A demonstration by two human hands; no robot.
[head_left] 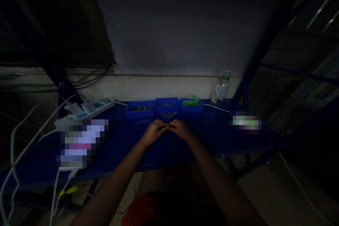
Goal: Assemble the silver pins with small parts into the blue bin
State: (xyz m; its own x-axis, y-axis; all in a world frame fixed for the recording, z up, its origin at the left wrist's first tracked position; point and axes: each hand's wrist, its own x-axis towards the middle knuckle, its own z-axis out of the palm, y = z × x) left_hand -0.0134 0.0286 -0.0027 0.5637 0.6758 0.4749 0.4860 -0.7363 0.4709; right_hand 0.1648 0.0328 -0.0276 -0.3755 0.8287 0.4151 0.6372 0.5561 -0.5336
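My left hand and my right hand meet fingertip to fingertip just above the blue table. Both are closed in a pinch around something small and pale, too tiny to name. Right behind them lies a loose group of thin metal pins or screws. Three blue bins stand in a row beyond: the left bin holds small brass-coloured parts, the middle bin thin silvery pieces, and the right bin green plastic pieces.
On the left are a power strip with plugs, white cables and a blurred-out object. A clear bottle leans at the back right, near another blurred-out object. Blue frame posts flank the table; a wall stands behind.
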